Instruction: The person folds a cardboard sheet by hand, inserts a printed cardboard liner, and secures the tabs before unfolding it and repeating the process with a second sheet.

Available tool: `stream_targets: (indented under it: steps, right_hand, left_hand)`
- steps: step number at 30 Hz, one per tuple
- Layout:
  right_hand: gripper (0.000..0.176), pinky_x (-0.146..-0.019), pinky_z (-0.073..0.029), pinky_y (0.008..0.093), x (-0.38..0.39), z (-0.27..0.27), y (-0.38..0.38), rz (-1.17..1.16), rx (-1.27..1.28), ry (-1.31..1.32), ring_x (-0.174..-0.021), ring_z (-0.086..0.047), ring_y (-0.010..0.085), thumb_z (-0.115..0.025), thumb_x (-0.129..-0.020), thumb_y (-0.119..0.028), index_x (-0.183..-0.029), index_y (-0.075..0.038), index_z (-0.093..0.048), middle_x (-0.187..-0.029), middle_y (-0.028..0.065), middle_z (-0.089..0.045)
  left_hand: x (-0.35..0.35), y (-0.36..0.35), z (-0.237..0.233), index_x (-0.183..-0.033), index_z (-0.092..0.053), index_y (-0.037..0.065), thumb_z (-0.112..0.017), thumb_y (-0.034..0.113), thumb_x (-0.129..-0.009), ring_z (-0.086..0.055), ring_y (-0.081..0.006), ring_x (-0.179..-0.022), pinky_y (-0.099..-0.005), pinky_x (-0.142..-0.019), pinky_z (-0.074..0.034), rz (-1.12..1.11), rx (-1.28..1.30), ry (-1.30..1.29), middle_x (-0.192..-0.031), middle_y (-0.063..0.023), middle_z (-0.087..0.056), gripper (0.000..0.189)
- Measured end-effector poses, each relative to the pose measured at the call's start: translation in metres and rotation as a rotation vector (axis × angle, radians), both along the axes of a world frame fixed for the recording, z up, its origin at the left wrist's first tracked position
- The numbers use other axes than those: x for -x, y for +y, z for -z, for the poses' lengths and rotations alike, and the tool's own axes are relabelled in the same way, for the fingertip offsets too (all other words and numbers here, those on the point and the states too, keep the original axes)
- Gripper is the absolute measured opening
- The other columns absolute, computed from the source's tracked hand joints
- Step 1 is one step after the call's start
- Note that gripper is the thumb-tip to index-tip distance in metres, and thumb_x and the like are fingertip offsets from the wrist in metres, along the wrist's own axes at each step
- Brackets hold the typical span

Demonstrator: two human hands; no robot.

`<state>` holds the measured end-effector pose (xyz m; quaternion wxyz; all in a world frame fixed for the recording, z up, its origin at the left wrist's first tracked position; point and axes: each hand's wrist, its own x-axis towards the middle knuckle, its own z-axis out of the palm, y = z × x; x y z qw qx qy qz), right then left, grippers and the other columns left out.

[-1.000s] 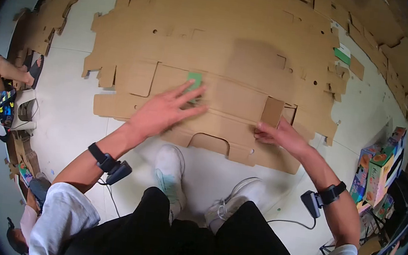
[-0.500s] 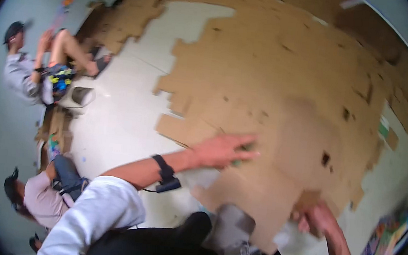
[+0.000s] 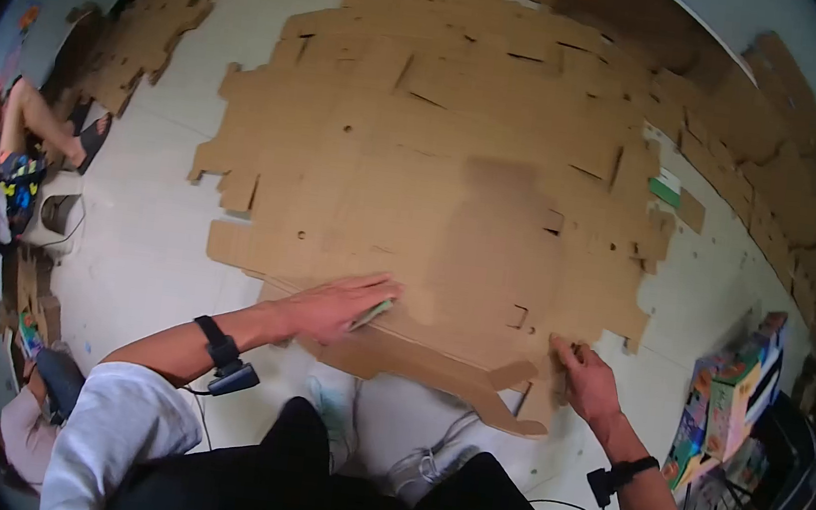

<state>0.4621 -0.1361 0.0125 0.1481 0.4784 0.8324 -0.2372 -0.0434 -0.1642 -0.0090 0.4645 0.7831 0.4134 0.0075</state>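
Observation:
Large layered sheets of brown cardboard (image 3: 366,180) spread over the floor in front of me. My left hand (image 3: 337,307) lies over the near part of the cardboard, fingers stretched forward, with a small green thing (image 3: 373,314) held under the thumb side; its kind is mostly hidden by the hand. At the right, my right hand (image 3: 592,379) pinches the near edge of a cardboard piece, fingers curled. Between the hands, a narrow folded cardboard flap (image 3: 416,362) runs along the near edge, with a cut-out tab at its right end.
A person's leg (image 3: 41,118) shows at the left, beside a white stool (image 3: 58,215); another person's sleeve (image 3: 30,434) is lower left. Colourful printed boxes (image 3: 739,394) stand at the right, next to a black chair (image 3: 790,440). More cardboard (image 3: 738,182) lines the far right.
The view has shifted and steadied. The cardboard piece near my knees now lies lower along the sheet's near edge. My left hand has come down onto the cardboard; my right hand is at its edge.

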Motion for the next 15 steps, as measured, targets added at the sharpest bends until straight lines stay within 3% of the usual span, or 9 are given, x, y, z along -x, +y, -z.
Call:
stream_targets:
  steps: [3,4,7,10,15]
  right_hand:
    - [0.096,-0.096,-0.059,0.0474,-0.032,0.008,-0.027,-0.127,0.100,-0.154,-0.112,-0.066,0.0385,-0.080,-0.084,-0.013,-0.166,-0.031,-0.034,-0.128,0.0217,-0.057]
    - [0.102,-0.099,-0.057,0.0463,-0.035,0.001,-0.037,-0.154,0.107,-0.182,-0.115,-0.065,0.0372,-0.085,-0.082,-0.017,-0.167,-0.032,-0.031,-0.132,0.0221,-0.056]
    - [0.101,-0.102,-0.056,0.0453,-0.032,-0.003,-0.053,-0.101,0.083,-0.180,-0.116,-0.064,0.0361,-0.087,-0.083,-0.025,-0.167,-0.032,-0.033,-0.133,0.0203,-0.055]
    - [0.099,-0.102,-0.057,0.0441,-0.046,-0.003,-0.052,-0.122,0.057,-0.092,-0.114,-0.065,0.0359,-0.090,-0.079,-0.030,-0.165,-0.031,-0.039,-0.136,0.0197,-0.056]
    - [0.103,-0.098,-0.059,0.0429,-0.048,-0.013,-0.047,-0.141,0.020,0.042,-0.116,-0.066,0.0362,-0.095,-0.069,-0.021,-0.161,-0.029,-0.047,-0.141,0.0164,-0.058]
  left_hand:
    - [0.000,-0.001,-0.003,-0.165,-0.033,0.004,-0.060,-0.015,-0.073,-0.021,-0.0340,-0.164,-0.0440,-0.134,-0.026,-0.016,0.032,-0.020,-0.173,-0.0129,-0.035,0.098]
    - [0.001,0.000,-0.002,-0.165,-0.032,0.004,-0.060,-0.015,-0.072,-0.021,-0.0339,-0.165,-0.0442,-0.134,-0.026,-0.020,0.037,-0.031,-0.173,-0.0132,-0.034,0.099]
    - [0.003,-0.002,0.002,-0.166,-0.031,0.005,-0.060,-0.015,-0.073,-0.020,-0.0341,-0.165,-0.0448,-0.134,-0.027,-0.007,0.015,-0.039,-0.173,-0.0136,-0.033,0.100]
    - [0.004,-0.002,-0.001,-0.169,-0.026,0.008,-0.059,-0.016,-0.080,-0.021,-0.0340,-0.165,-0.0468,-0.134,-0.024,-0.017,0.033,-0.040,-0.174,-0.0140,-0.031,0.097]
    - [0.005,0.002,-0.003,-0.167,-0.033,0.009,-0.051,-0.017,-0.082,-0.026,-0.0356,-0.163,-0.0466,-0.132,-0.029,-0.036,0.033,-0.059,-0.173,-0.0124,-0.036,0.091]
